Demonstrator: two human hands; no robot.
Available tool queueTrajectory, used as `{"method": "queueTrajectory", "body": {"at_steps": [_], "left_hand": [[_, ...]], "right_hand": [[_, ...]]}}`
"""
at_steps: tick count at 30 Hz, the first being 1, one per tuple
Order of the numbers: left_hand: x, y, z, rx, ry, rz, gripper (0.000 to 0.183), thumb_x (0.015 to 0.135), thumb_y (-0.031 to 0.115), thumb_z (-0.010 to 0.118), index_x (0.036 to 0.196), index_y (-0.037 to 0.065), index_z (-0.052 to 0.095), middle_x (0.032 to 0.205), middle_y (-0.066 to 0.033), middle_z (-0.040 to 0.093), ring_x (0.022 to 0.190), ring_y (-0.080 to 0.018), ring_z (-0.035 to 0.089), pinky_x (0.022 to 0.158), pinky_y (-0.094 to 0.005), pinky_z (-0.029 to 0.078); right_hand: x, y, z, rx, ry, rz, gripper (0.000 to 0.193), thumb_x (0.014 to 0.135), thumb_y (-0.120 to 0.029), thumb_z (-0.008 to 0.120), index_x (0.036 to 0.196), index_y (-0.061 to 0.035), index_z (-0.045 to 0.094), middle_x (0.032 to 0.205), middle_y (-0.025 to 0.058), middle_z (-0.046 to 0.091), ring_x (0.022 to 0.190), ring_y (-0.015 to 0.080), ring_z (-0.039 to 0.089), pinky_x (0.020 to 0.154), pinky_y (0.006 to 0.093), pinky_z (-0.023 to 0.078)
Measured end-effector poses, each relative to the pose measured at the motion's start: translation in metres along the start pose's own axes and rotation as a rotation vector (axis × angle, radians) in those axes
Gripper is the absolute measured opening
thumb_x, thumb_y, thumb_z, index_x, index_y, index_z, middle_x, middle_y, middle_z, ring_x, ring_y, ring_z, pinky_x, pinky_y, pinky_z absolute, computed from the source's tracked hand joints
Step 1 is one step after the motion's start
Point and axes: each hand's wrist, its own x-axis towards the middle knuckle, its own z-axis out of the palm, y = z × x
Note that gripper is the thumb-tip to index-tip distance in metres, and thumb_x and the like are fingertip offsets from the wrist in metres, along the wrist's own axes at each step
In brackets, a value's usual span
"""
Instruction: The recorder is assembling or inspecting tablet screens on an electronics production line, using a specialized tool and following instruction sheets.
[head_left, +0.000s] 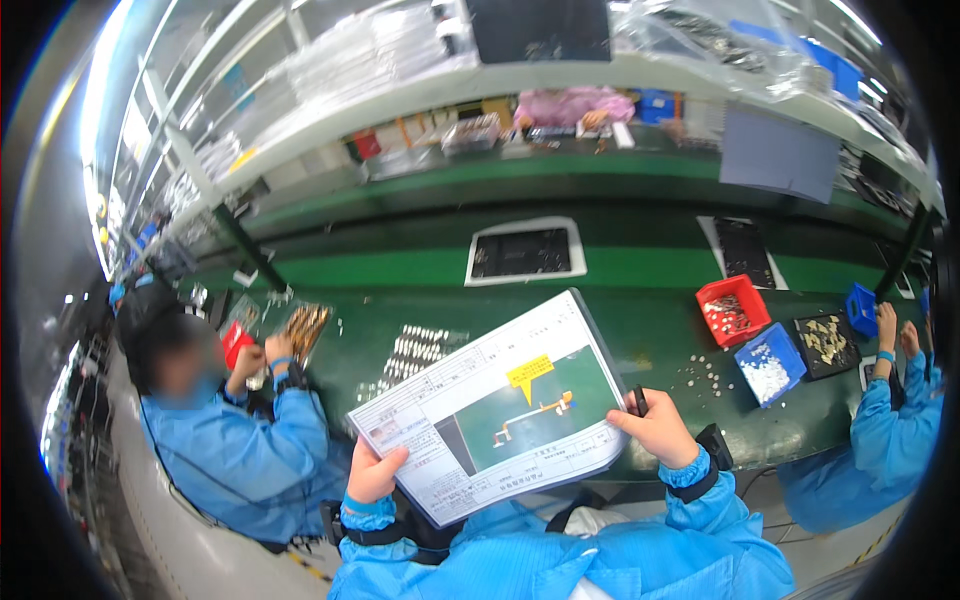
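Observation:
A printed sheet (490, 405), apparently in a clear sleeve, is held up tilted in front of me, over the near edge of the green table. It shows a photo of a thin part on green, with a yellow callout, and its print looks upside down from here. My left hand (373, 472) is closed on the lower left corner, thumb on top. At the right edge, my right hand (657, 428) pinches the sheet between thumb and fingers. A short dark stick (638, 401), perhaps a pen, pokes up by the right fingers. The fingers under the sheet are hidden.
Rows of small pale parts (415, 350) lie behind the sheet. To the right stand a red bin (733, 308), a blue bin (769, 366) and a black tray (828, 342), with loose discs (704, 374) nearby. Co-workers in blue sit on both sides; a shelf (640, 78) spans overhead.

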Motion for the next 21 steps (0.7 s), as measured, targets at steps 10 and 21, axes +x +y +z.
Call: {"method": "queueTrajectory", "body": {"at_steps": [10, 21], "left_hand": [[-0.058, -0.031, -0.043, -0.083, 0.392, -0.097, 0.05, 0.072, -0.008, 0.05, 0.121, -0.001, 0.038, 0.114, -0.0149, 0.052, 0.103, -0.0265, 0.052, 0.088, -0.0385, 0.042], [0.045, 0.047, -0.029, -0.23, 0.757, 0.522, 0.053, 0.079, -0.002, 0.04, 0.13, 0.004, 0.028, 0.128, -0.0145, 0.038, 0.116, -0.0299, 0.04, 0.098, -0.0422, 0.033]], "right_hand": [[0.007, 0.062, 0.014, 0.02, -0.161, 0.196, 0.022, 0.08, -0.01, 0.054, 0.099, 0.0022, 0.053, 0.075, 0.0041, 0.061, 0.066, 0.0081, 0.053, 0.061, 0.0221, 0.043], [0.012, 0.08, 0.018, 0.146, 0.055, 0.262, 0.016, 0.08, -0.007, 0.051, 0.094, 0.0012, 0.051, 0.067, 0.0045, 0.059, 0.054, 0.0056, 0.046, 0.049, 0.0183, 0.034]]}}
